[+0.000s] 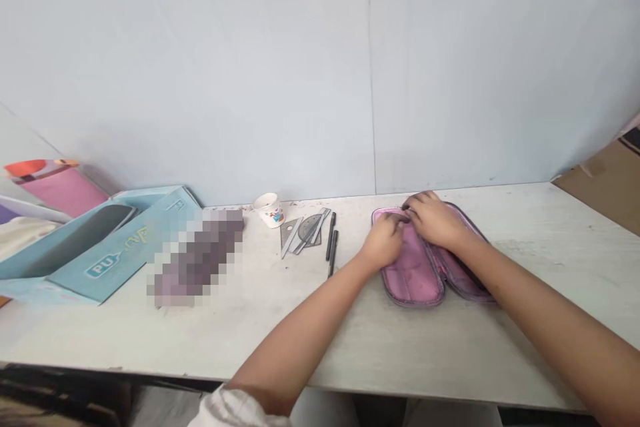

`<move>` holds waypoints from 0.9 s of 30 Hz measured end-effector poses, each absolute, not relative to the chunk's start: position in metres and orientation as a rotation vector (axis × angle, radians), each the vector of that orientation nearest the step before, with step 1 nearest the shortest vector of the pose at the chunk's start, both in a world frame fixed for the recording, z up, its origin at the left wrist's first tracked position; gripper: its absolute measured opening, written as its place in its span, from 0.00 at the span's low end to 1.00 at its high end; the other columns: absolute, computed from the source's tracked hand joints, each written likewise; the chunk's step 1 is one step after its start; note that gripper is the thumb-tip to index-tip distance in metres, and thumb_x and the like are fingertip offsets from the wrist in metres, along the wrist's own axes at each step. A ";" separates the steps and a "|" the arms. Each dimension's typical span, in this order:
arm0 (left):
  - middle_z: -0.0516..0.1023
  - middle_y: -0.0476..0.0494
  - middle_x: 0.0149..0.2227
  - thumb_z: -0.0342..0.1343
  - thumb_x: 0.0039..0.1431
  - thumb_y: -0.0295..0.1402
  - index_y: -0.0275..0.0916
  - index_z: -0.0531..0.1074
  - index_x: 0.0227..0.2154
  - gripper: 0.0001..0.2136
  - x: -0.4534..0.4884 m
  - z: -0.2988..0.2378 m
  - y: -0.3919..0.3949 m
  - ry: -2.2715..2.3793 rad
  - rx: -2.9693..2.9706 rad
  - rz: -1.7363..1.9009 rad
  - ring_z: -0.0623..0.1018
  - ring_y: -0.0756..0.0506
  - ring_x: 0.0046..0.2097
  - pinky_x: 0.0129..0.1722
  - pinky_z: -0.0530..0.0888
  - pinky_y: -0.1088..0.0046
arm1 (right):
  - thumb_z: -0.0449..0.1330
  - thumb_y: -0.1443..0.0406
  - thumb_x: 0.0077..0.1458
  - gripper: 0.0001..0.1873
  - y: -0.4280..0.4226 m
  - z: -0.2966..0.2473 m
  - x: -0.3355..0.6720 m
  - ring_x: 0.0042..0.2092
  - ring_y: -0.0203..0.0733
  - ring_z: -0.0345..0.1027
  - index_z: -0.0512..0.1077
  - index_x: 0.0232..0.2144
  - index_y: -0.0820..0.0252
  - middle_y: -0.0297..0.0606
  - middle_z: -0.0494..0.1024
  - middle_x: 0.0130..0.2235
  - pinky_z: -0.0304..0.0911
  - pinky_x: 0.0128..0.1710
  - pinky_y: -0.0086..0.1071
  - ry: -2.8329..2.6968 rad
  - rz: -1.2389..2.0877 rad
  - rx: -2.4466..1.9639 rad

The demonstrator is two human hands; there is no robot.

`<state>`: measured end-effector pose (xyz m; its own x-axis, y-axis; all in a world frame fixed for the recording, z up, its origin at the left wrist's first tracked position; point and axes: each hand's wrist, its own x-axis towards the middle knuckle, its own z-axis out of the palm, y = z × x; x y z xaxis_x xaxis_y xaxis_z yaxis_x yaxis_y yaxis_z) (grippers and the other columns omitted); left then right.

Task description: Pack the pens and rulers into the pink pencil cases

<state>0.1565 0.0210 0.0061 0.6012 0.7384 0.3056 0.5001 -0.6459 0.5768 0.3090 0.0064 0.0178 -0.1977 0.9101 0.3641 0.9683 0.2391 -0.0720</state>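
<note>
A pink-lined pencil case (413, 283) with a dark zip edge lies spread open on the table, its two halves side by side. My left hand (385, 240) rests on the left half, with bent fingers gripping near its upper part. Across the top by the fold is my right hand (434, 219), its fingers curled over the case and close to the left fingertips. Exactly what the fingertips pinch is hidden. To the left of the case lie two black pens (331, 237), and beside them rulers and a set square (303, 232) overlap.
A white paper cup (269, 209) stands near the wall. Left of it lies a pixelated purple-dark object (200, 260). A light-blue box (120, 247) sits at the far left, with a pink item (65, 190) behind. Cardboard (605, 180) is at the right.
</note>
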 end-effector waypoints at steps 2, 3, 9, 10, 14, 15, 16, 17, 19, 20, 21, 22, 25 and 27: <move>0.73 0.40 0.43 0.39 0.59 0.28 0.35 0.71 0.38 0.14 0.127 0.011 0.022 1.095 2.361 0.821 0.70 0.46 0.48 0.52 0.65 0.67 | 0.45 0.69 0.57 0.16 -0.001 0.024 0.276 0.47 0.44 0.58 0.71 0.41 0.64 0.45 0.72 0.43 0.53 0.47 0.35 -2.265 -0.229 -1.641; 0.74 0.41 0.40 0.39 0.59 0.28 0.36 0.70 0.36 0.14 0.112 0.013 0.022 1.158 2.346 0.825 0.71 0.47 0.46 0.50 0.66 0.67 | 0.45 0.68 0.57 0.16 -0.005 0.026 0.261 0.48 0.44 0.58 0.71 0.41 0.63 0.45 0.71 0.43 0.54 0.47 0.35 -2.300 -0.231 -1.610; 0.73 0.43 0.34 0.38 0.59 0.29 0.37 0.68 0.29 0.13 0.051 0.007 0.007 1.313 2.330 0.732 0.72 0.47 0.41 0.45 0.67 0.69 | 0.51 0.62 0.53 0.16 -0.023 0.015 0.200 0.51 0.54 0.54 0.75 0.34 0.67 0.54 0.70 0.43 0.54 0.46 0.44 -2.447 -0.352 -1.709; 0.73 0.43 0.34 0.39 0.59 0.30 0.37 0.68 0.29 0.13 0.046 0.006 0.002 1.311 2.342 0.717 0.72 0.47 0.41 0.45 0.67 0.69 | 0.52 0.63 0.52 0.16 -0.024 0.012 0.195 0.51 0.55 0.55 0.76 0.33 0.68 0.55 0.70 0.43 0.53 0.46 0.45 -2.457 -0.338 -1.744; 0.73 0.41 0.35 0.42 0.59 0.33 0.36 0.68 0.30 0.11 0.041 0.002 -0.011 1.294 2.360 0.685 0.72 0.45 0.41 0.44 0.67 0.68 | 0.50 0.63 0.54 0.17 -0.026 0.005 0.187 0.49 0.54 0.57 0.75 0.35 0.67 0.54 0.70 0.42 0.53 0.46 0.45 -2.367 -0.225 -1.863; 0.74 0.41 0.35 0.43 0.58 0.33 0.36 0.68 0.31 0.10 0.043 0.002 -0.013 1.286 2.335 0.699 0.72 0.45 0.41 0.44 0.67 0.68 | 0.49 0.62 0.55 0.18 -0.027 0.004 0.188 0.49 0.53 0.57 0.75 0.36 0.68 0.53 0.70 0.42 0.53 0.45 0.43 -2.306 -0.213 -1.873; 0.74 0.41 0.35 0.43 0.58 0.33 0.36 0.68 0.33 0.10 0.045 0.002 -0.014 1.278 2.288 0.725 0.72 0.46 0.40 0.43 0.67 0.68 | 0.48 0.62 0.56 0.19 -0.029 0.005 0.190 0.49 0.52 0.57 0.74 0.37 0.68 0.52 0.70 0.42 0.54 0.45 0.42 -2.238 -0.216 -1.866; 0.74 0.42 0.35 0.43 0.59 0.34 0.36 0.68 0.34 0.10 0.049 0.002 -0.014 1.269 2.221 0.761 0.72 0.46 0.38 0.42 0.67 0.69 | 0.48 0.61 0.57 0.19 -0.031 0.006 0.192 0.48 0.51 0.58 0.74 0.38 0.68 0.51 0.70 0.42 0.54 0.45 0.40 -2.166 -0.235 -1.844; 0.74 0.44 0.33 0.44 0.59 0.38 0.36 0.68 0.35 0.12 0.060 0.004 -0.013 1.212 2.046 0.838 0.73 0.48 0.35 0.39 0.68 0.70 | 0.47 0.61 0.58 0.18 -0.039 0.007 0.199 0.47 0.49 0.58 0.72 0.38 0.68 0.50 0.69 0.42 0.54 0.45 0.38 -2.047 -0.318 -1.756; 0.74 0.44 0.31 0.44 0.59 0.40 0.35 0.68 0.35 0.13 0.067 0.005 -0.013 1.165 1.953 0.875 0.72 0.49 0.34 0.37 0.68 0.71 | 0.47 0.61 0.58 0.18 -0.044 0.007 0.203 0.46 0.48 0.58 0.72 0.38 0.67 0.49 0.69 0.42 0.54 0.45 0.38 -2.012 -0.372 -1.696; 0.74 0.45 0.30 0.46 0.58 0.41 0.35 0.68 0.33 0.14 0.075 0.005 -0.012 1.111 1.865 0.909 0.72 0.49 0.33 0.36 0.68 0.72 | 0.47 0.61 0.58 0.17 -0.049 0.006 0.209 0.46 0.48 0.58 0.71 0.37 0.66 0.48 0.69 0.42 0.54 0.45 0.39 -1.984 -0.428 -1.638; 0.74 0.45 0.29 0.47 0.57 0.42 0.35 0.69 0.31 0.14 0.083 0.006 -0.013 1.050 1.788 0.935 0.72 0.49 0.32 0.35 0.68 0.73 | 0.47 0.61 0.58 0.16 -0.054 0.005 0.214 0.46 0.48 0.58 0.71 0.36 0.66 0.48 0.69 0.42 0.54 0.45 0.39 -1.958 -0.481 -1.586; 0.74 0.45 0.29 0.51 0.53 0.39 0.34 0.70 0.29 0.11 0.110 0.009 -0.018 0.878 1.615 0.978 0.72 0.49 0.33 0.36 0.69 0.73 | 0.49 0.61 0.57 0.14 -0.068 0.000 0.238 0.45 0.48 0.58 0.70 0.34 0.64 0.47 0.70 0.40 0.54 0.45 0.40 -1.866 -0.594 -1.489; 0.75 0.45 0.31 0.51 0.53 0.35 0.34 0.71 0.30 0.09 0.130 0.011 -0.022 0.801 1.573 0.954 0.73 0.49 0.34 0.38 0.69 0.73 | 0.50 0.60 0.57 0.13 -0.077 -0.004 0.259 0.46 0.48 0.57 0.69 0.34 0.64 0.47 0.70 0.40 0.54 0.46 0.40 -1.810 -0.637 -1.490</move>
<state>0.1300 -0.0224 0.0106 0.4519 0.8760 0.1688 0.0138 -0.1961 0.9805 0.2587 -0.0766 -0.0041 -0.0962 0.6316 0.7693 0.9742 0.2184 -0.0575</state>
